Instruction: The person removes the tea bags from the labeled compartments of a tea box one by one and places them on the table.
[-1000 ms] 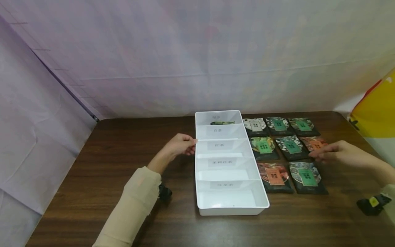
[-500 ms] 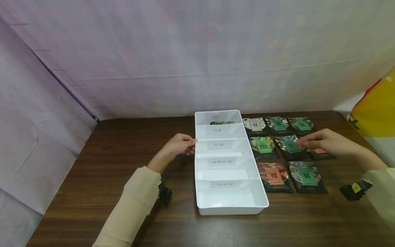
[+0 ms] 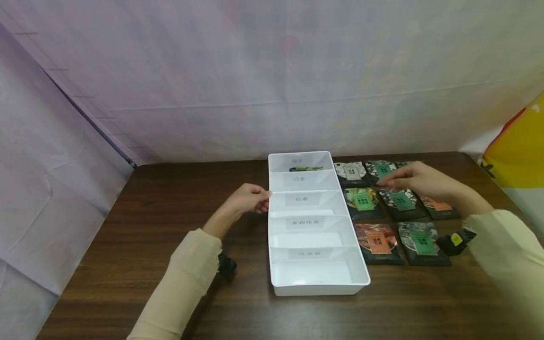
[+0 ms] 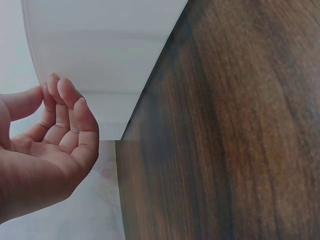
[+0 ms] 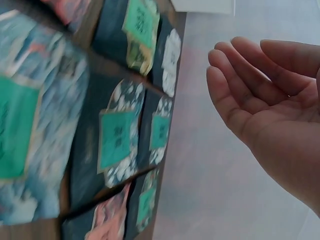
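Observation:
A white divided organizer tray (image 3: 320, 291) stands lengthwise on the table, with a paper label in each compartment. My left hand (image 3: 248, 199) pinches the tray's left rim between thumb and fingertips; the left wrist view shows this hand (image 4: 65, 130) against the white wall. Over the packets at the right hovers my right hand (image 3: 418, 180), fingers loosely bent and nothing held, as the right wrist view of that hand (image 5: 265, 95) confirms. Below it lie a green-labelled tea packet (image 3: 399, 200) and an orange-labelled packet (image 3: 439, 208). Another green-labelled packet (image 3: 381, 169) sits just beyond the fingertips.
Further packets lie in rows right of the tray: a white-labelled one (image 3: 352, 173), a light green one (image 3: 362, 202), an orange one (image 3: 378, 241) and a green one (image 3: 423, 241). A packet (image 3: 306, 168) is inside the far compartment. A pale curtain (image 3: 204, 94) hangs behind the table.
My right hand has moved left and away from me across the packets, from the orange-labelled one toward the back row. The left hand and the tray have stayed in place.

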`<state>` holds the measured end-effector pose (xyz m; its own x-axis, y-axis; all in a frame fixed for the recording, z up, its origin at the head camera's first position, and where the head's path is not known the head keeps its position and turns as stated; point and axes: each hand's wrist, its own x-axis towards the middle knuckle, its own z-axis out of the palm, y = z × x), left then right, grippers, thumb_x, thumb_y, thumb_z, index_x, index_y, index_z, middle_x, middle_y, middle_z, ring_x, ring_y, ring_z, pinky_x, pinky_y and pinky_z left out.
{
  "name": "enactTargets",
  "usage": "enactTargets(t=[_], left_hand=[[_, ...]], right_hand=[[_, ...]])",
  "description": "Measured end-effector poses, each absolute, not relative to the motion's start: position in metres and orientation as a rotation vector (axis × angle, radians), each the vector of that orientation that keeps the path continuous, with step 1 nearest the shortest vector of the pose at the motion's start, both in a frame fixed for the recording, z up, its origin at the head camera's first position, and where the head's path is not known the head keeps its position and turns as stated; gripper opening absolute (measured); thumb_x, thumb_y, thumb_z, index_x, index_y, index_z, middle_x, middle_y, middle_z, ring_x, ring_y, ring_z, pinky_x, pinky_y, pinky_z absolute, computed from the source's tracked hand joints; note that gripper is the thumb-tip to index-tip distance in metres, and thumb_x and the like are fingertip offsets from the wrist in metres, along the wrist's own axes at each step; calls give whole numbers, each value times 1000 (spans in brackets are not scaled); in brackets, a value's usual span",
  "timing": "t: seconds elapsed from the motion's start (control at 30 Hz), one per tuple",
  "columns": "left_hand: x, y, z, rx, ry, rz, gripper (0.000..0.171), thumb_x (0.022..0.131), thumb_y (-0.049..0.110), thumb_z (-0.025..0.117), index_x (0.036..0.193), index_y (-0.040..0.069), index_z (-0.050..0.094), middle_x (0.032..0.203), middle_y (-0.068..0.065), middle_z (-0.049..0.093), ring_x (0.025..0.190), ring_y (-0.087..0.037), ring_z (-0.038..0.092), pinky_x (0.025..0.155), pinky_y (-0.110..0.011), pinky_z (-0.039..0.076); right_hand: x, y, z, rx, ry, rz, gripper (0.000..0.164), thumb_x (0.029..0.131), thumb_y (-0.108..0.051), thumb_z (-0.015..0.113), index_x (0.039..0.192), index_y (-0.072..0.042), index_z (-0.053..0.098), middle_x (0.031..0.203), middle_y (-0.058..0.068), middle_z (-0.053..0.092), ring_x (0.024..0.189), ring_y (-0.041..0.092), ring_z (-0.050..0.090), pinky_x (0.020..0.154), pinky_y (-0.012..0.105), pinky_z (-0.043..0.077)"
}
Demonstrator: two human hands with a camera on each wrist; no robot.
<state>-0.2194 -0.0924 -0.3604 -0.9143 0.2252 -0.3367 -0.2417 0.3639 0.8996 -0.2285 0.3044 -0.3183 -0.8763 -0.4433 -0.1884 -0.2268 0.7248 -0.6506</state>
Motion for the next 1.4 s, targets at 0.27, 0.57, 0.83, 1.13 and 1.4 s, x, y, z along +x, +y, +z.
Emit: enactTargets(t=[0.27,0.57,0.83,1.13,1.4], left_hand=[[-219,-91,-360,-10,2220,1569,23,95,12,49,94,-8,59,72,-8,55,61,-13,54,72,-35,50],[-217,-90,-359,-11,2216,1571,23,95,12,49,94,-8,59,71,-7,55,61,-13,54,75,-38,50],[-217,-91,-358,-11,2223,1571,23,95,13,49,93,-8,60,72,-8,56,62,-14,55,76,-39,50],[-217,-91,-358,-4,2231,1564,24,95,13,49,93,-8,60,72,-8,56,62,-14,55,70,-34,51],[-217,-90,-359,4,2225,1572,23,95,12,49,93,-8,60,72,-8,56,61,-13,55,69,-33,51]], right_hand=[[-242,279,-313,-503,2506,-1032,34,97,-18,46,123,2,54,122,22,53,104,33,56,85,45,46],[-254,251,-308,-587,2559,-978,27,95,-17,49,115,-3,62,116,18,58,104,34,55,87,50,43],[-262,227,-307,-592,2559,-994,25,95,-15,50,113,-3,63,116,17,58,107,33,53,90,52,40],[-268,203,-305,-603,2556,-1027,27,95,-13,50,116,0,61,123,19,53,115,34,47,93,52,37],[-275,188,-312,-674,2598,-1006,22,93,-5,50,108,3,64,123,20,53,116,36,46,90,49,41]])
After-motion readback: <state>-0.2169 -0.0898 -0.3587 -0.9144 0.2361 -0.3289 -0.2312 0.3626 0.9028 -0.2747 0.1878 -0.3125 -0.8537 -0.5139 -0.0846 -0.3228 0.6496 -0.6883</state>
